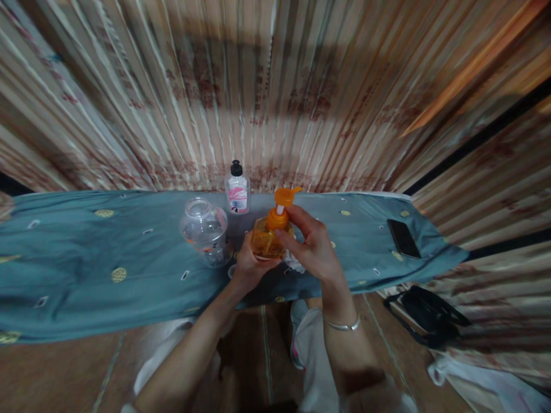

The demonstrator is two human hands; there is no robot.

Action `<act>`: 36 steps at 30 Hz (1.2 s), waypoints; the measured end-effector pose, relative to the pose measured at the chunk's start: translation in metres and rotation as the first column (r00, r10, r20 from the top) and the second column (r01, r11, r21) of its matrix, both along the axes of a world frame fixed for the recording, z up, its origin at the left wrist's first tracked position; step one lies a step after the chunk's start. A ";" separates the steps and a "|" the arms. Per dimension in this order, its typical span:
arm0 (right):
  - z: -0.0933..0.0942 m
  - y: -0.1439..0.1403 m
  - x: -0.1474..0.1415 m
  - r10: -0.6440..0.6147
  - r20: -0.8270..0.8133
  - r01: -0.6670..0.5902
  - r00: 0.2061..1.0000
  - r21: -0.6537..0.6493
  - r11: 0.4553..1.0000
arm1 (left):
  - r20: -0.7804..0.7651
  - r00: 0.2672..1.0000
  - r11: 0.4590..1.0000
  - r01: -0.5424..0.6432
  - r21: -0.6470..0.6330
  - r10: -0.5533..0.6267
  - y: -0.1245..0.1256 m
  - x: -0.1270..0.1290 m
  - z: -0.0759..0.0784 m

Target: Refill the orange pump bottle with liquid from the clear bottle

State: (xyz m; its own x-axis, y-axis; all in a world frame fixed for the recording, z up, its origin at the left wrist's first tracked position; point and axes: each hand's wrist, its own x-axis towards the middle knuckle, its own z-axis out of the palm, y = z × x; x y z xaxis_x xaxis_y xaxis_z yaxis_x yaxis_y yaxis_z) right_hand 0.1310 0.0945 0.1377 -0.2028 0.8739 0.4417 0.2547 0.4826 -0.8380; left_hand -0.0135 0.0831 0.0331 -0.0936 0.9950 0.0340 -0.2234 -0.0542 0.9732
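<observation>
**poster1:** Knees and forearms sit closest to the lens, down at 6 o'clock. Both hands meet over the front edge of the table (86, 269), which has a blue-grey cloth on it. Left hand (248, 268) is wrapped around the base of the orange pump bottle (267, 238), fingers curled snug on it. Right hand (310, 245) has its fingertips pinched on the orange collar just under the pump head.

**poster2:** So how far along does it look?

**poster1:** I'd guess midway. The pump is seated on the bottle with the spout up, and I can't tell whether the collar is tight or loose. The clear jar (205, 230) at 9 o'clock of the bottle stands open and looks empty. The small white bottle (237, 189) at 12 o'clock has its black cap on.

**poster2:** Room to move?

**poster1:** Plenty of cloth out at 9 o'clock. At 3 o'clock a black phone (403, 238) lies near the table's right end. The bottle is held right by the near edge, and the jar is just beside it.
</observation>
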 end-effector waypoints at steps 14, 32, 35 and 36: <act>0.001 -0.002 -0.001 -0.015 0.009 0.014 1.000 0.021 1.000 | 0.010 1.000 0.999 0.020 0.028 -0.020 -0.001 0.000 0.003; 0.008 -0.006 -0.005 -0.159 0.026 0.158 0.987 0.009 0.987 | -0.047 0.999 1.000 -0.009 0.006 0.009 -0.002 -0.002 0.000; 0.011 -0.007 -0.005 -0.155 0.030 0.155 0.987 0.029 0.988 | -0.047 0.999 1.000 -0.010 -0.005 0.009 -0.001 -0.003 -0.005; 0.010 -0.007 -0.004 -0.125 0.028 0.124 0.992 0.043 0.991 | -0.038 0.999 1.000 -0.004 -0.005 0.004 -0.001 -0.003 -0.006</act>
State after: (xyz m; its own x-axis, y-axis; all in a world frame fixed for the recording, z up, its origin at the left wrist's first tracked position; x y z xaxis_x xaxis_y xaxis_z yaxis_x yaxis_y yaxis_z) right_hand 0.1267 0.0875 0.1479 -0.1070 0.8746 0.4728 0.3398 0.4791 -0.8093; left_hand -0.0161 0.0822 0.0274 -0.0963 0.9948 0.0327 -0.1862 -0.0503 0.9812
